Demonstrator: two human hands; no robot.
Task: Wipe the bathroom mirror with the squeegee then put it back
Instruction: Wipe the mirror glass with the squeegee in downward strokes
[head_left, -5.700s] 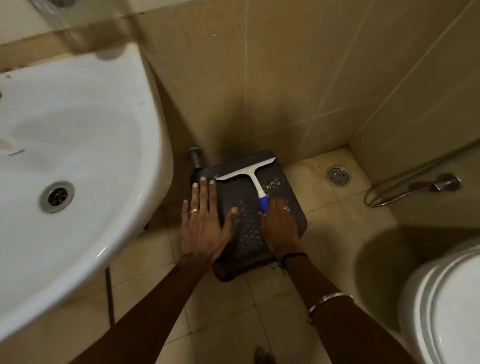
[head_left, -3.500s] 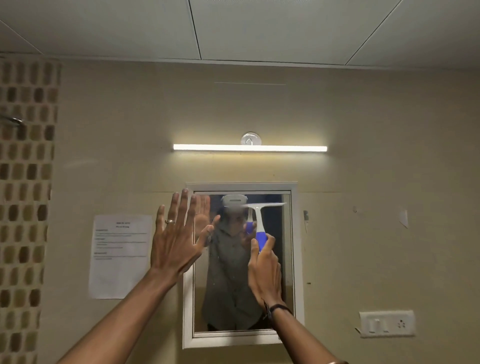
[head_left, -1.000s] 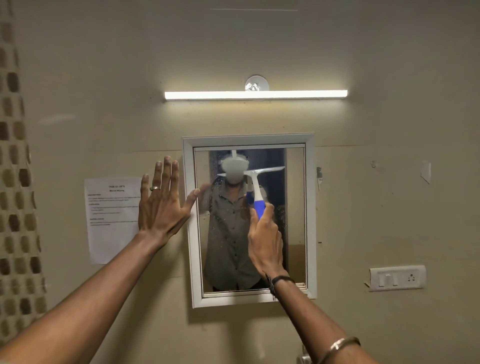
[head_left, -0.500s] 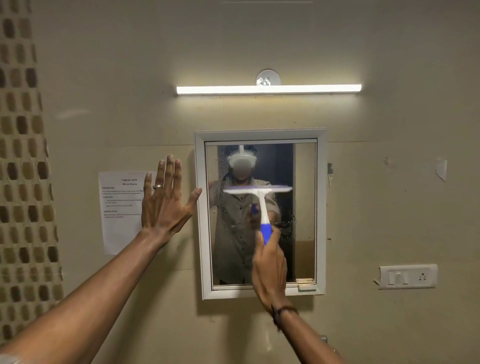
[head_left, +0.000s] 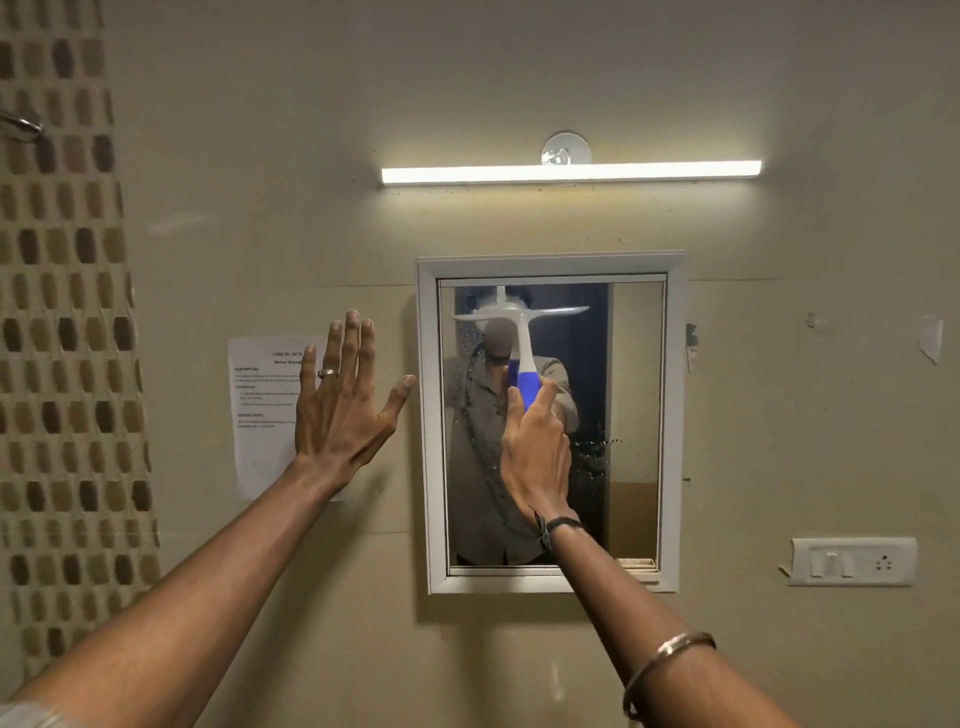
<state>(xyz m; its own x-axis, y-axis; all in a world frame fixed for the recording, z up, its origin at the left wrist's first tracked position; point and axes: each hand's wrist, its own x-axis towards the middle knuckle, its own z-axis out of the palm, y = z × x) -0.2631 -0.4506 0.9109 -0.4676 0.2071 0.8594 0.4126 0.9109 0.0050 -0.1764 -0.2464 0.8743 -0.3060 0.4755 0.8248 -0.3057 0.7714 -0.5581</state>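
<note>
A white-framed mirror (head_left: 636, 415) hangs on the beige wall ahead. My right hand (head_left: 535, 457) grips the blue handle of a white squeegee (head_left: 521, 332), whose blade lies level across the upper part of the glass. Water droplets and streaks show on the glass left and right of my hand. My left hand (head_left: 343, 410) is raised flat with fingers spread, just left of the mirror frame, its thumb tip near the frame's edge; whether it touches the wall I cannot tell.
A tube light (head_left: 571, 172) glows above the mirror. A printed paper sheet (head_left: 260, 415) is stuck to the wall behind my left hand. A switch and socket plate (head_left: 852, 562) sits at lower right. Patterned tiles (head_left: 62, 364) cover the left wall.
The squeegee blade has moved back up from mid-mirror to near the top of the glass. My left hand stays spread beside the frame.
</note>
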